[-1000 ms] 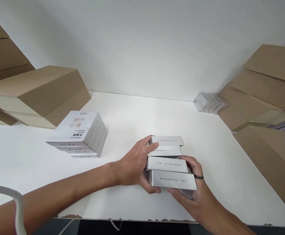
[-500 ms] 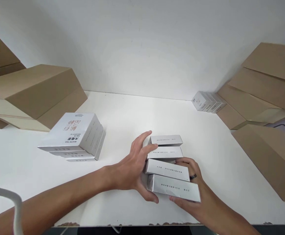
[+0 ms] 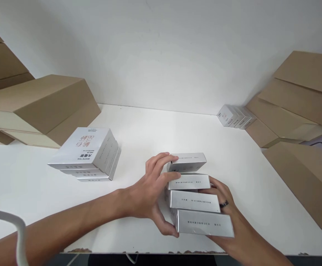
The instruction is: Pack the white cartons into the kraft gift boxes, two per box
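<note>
Several white tea boxes stand on edge in a row in front of me, narrow printed sides up. The farthest box [image 3: 190, 158] is apart from the others by a gap. My left hand [image 3: 157, 195] spans the row's left ends, its thumb by the nearest box [image 3: 205, 223] and its fingertips touching the tops of the two farther ones. My right hand [image 3: 224, 207], with a dark ring, is wrapped round the right ends of the nearer boxes, partly hidden by them. A stack of the same tea boxes [image 3: 80, 147] lies flat to the left.
Brown cardboard cartons [image 3: 58, 107] stand at the left, and more brown cardboard [image 3: 296, 99] is at the right. A row of small white boxes [image 3: 234, 116] rests against the back wall. A white cable [image 3: 19, 229] curves at lower left. The white tabletop's front edge is chipped.
The nearer boxes have shifted toward me and slightly right with my right hand, widening the gap to the farthest box. My left fingers now reach over two box tops.
</note>
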Demonstrator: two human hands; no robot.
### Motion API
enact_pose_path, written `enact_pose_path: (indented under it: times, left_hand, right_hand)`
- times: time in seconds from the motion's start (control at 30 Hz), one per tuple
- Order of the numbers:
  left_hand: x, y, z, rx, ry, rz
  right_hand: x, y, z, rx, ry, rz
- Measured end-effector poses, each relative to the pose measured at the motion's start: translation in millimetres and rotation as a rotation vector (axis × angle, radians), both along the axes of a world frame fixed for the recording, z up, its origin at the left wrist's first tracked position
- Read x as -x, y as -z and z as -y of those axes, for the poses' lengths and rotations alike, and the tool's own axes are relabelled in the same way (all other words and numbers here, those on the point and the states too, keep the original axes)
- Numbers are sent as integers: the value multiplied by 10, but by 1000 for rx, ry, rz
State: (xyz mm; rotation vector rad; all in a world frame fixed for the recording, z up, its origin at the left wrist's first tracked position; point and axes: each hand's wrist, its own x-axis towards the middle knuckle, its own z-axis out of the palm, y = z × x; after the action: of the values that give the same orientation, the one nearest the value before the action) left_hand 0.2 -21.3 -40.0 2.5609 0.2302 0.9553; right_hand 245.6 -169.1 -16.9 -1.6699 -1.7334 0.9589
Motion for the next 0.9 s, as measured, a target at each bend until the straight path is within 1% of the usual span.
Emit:
enact_pose_path:
  times: [0.13, 0.23, 0.3, 0.4, 0.5, 0.6, 0.73, 0.8, 0.9]
  left_hand:
    - [94, -118, -65, 76, 7, -92]
    - [179, -204, -116, 190, -27, -187]
    - [200, -230, -128, 290, -52, -227]
    - [159, -232, -127, 389, -95, -239]
    - [74, -240, -132, 413, -98, -223]
    - [10, -262, -139, 406, -55, -198]
    - [-8, -238, -122, 398, -90, -153]
    - [-3, -210, -110, 411, -109, -131]
    - [2, -188, -101, 434, -124, -132]
  right_hand:
    - [-32, 8, 1, -5, 14, -10]
    - [-22, -24, -5, 22, 111, -35]
    - [-32, -32, 0, 55, 160, -51]
    - [-90, -39, 30, 151, 183, -77]
    - [-202, -108, 78, 201, 231, -42]
    - [-378, -265, 128, 98, 288, 117]
    - [-592, -502, 155, -120, 295, 349]
    - [-602, -580, 126, -176, 275, 388]
    - [-469, -637, 25, -211, 223, 387]
